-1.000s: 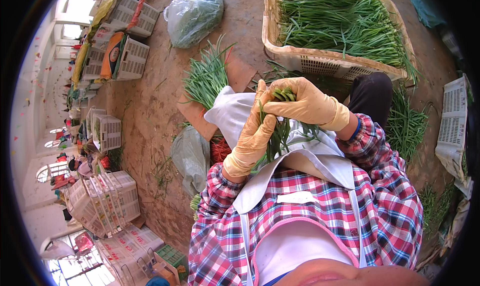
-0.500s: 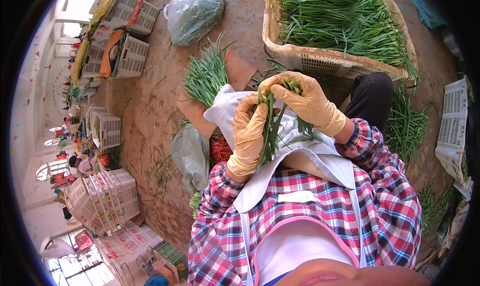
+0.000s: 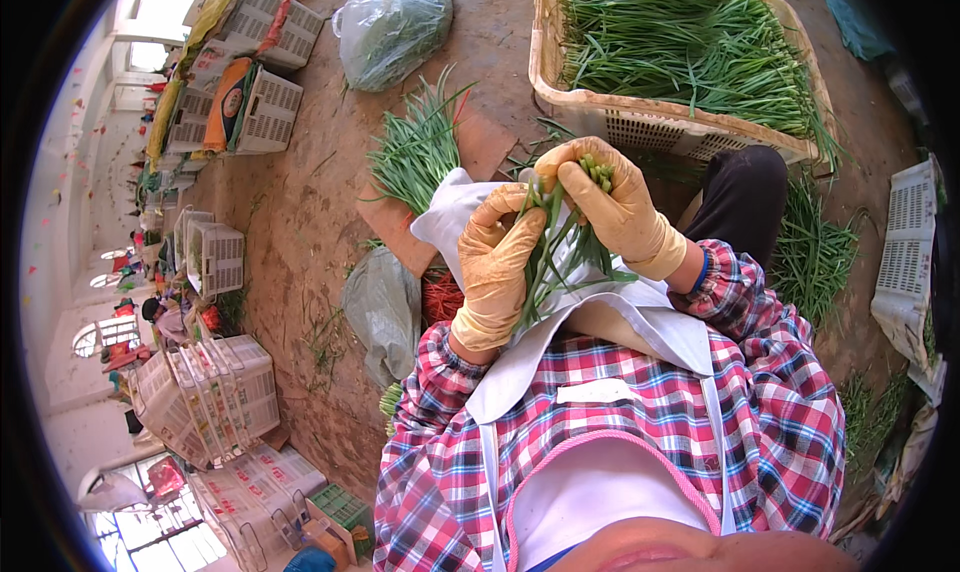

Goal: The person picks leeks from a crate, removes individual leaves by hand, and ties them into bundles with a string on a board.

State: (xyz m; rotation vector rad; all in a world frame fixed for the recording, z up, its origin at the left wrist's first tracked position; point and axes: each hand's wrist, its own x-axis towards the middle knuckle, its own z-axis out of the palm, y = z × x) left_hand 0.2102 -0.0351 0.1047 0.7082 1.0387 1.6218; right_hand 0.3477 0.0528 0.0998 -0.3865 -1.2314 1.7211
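Both of my hands wear pale yellow gloves and are close together above my apron (image 3: pixel 640 302). My right hand (image 3: pixel 622 212) is wrapped round a small bunch of green chives (image 3: pixel 598 172), its pale cut ends poking up past the fingers. My left hand (image 3: pixel 495 272) pinches several chive stalks (image 3: pixel 545 262) between thumb and fingers, their leaves hanging down towards my lap. Just beyond my left hand, a larger bundle of chives (image 3: pixel 418 147) lies on a brown board (image 3: pixel 485 137).
A cream plastic crate (image 3: pixel 680 122) full of chives stands ahead on the right. Loose chives (image 3: pixel 812 252) lie beside my right knee. Red ties (image 3: pixel 440 298) and a grey plastic bag (image 3: pixel 383 307) are left of my lap. A filled clear bag (image 3: pixel 392 37) sits farther off; stacked crates (image 3: pixel 215 397) stand left.
My right hand has turned slightly, so more of the bunch's cut ends show. The chives between my hands have spread and shifted a little; both hands stay in nearly the same place.
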